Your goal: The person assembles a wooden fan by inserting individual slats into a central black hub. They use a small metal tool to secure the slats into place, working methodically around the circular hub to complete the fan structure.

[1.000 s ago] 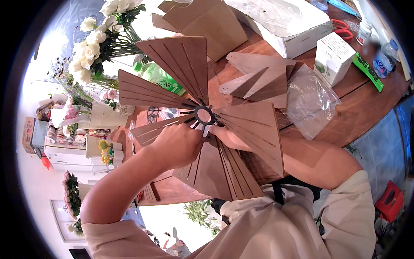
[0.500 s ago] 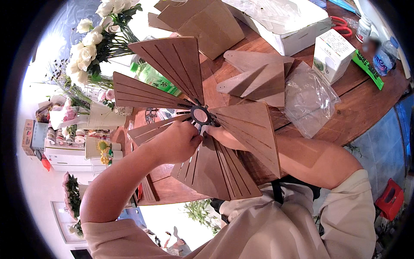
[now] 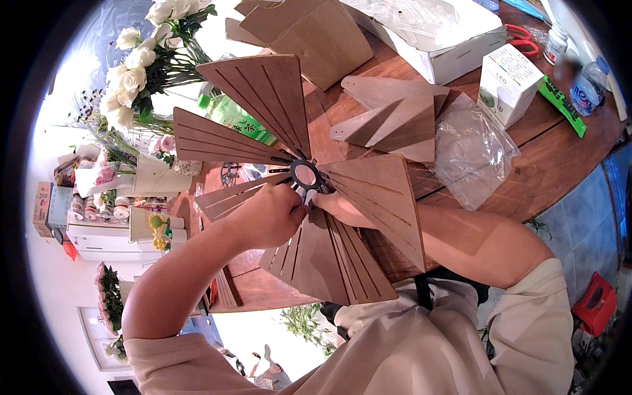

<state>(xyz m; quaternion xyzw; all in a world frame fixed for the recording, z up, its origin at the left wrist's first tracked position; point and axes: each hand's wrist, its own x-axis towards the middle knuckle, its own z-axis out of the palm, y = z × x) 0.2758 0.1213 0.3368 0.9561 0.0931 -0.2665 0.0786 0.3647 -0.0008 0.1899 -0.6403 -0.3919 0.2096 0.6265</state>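
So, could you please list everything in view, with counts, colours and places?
Hub: 1, black, centre
Attached blades: at least 5, brown, around hub
Loose blades: at least 2, brown, upper centre
Table: 1, brown, centre
Cardboard box: 1, brown, top centre
Open box: 1, white, top right
Bag: 1, clear, right
Small box: 1, white, right
Scissors: 1, red-handled, upper right
Packet: 1, green, right
Blue-capped bottle: 1, clear, upper right
Drink bottle: 1, green, upper left
Roses: several, white, upper left
Spools: several, mixed, left
Flowers: several, pink, lower left
Shirt: 1, beige, bottom
Forearms: 2, bare, either side
Left fingers: partly hidden, bare, below hub
Right fingers: partly hidden, bare, below hub
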